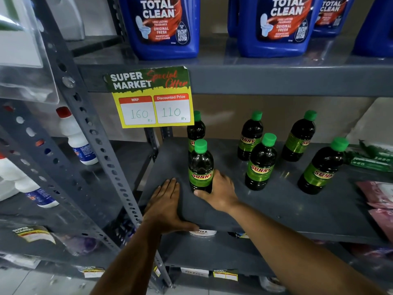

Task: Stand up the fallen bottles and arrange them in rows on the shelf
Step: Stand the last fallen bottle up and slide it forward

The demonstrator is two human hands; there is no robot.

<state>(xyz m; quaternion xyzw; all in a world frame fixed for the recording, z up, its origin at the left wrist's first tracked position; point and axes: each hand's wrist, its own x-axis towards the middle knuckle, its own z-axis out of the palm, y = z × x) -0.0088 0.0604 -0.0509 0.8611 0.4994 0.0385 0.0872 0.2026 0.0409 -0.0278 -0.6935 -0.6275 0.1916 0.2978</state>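
Several dark bottles with green caps and green SUNNY labels stand upright on the grey shelf [276, 209]. The front left bottle [201, 165] is gripped low down by my right hand [219, 191], fingers wrapped round its base. Directly behind it stands a second bottle [195, 128], partly hidden by the price card. To the right stand a middle front bottle [260, 162], two back bottles [249, 136] [298, 136] and a front right bottle [321, 167]. My left hand [165, 206] lies flat, palm down, on the shelf's front left corner, holding nothing.
A yellow price card [152, 99] hangs from the upper shelf edge. Blue toilet-cleaner jugs [161, 26] stand above. Green packets [372, 158] and pink packets [380, 201] lie at the shelf's right. White bottles [76, 137] fill the left rack behind a perforated post [102, 158].
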